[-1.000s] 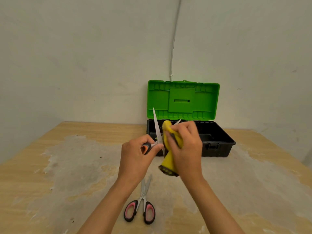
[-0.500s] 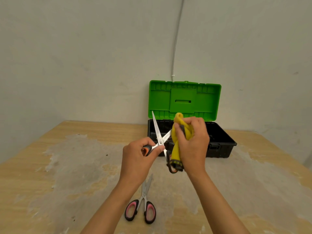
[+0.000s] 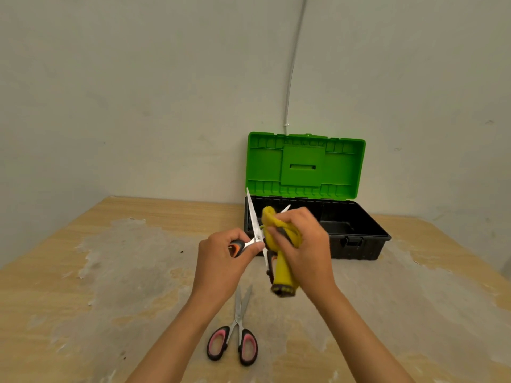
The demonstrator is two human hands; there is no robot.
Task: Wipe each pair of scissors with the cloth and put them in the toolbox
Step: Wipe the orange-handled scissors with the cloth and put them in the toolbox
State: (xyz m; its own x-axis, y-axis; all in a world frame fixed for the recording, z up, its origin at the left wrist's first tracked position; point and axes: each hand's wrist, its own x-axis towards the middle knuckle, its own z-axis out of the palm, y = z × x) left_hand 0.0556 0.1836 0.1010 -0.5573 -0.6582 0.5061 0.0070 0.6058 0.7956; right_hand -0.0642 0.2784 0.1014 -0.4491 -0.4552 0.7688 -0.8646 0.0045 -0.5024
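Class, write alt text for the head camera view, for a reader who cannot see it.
A person's left hand holds open orange-handled scissors while the right hand wipes one blade with a yellow cloth. Pink-handled scissors lie on the wooden table; an open green-lidded toolbox stands behind.

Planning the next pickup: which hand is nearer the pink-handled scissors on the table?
Left. The left hand is up and just left of the pink-handled scissors; the right hand is up and farther right.

Hands (image 3: 265, 255) wipe open scissors (image 3: 255, 230) (yellow cloth (image 3: 282, 272)) before toolbox (image 3: 356, 239).
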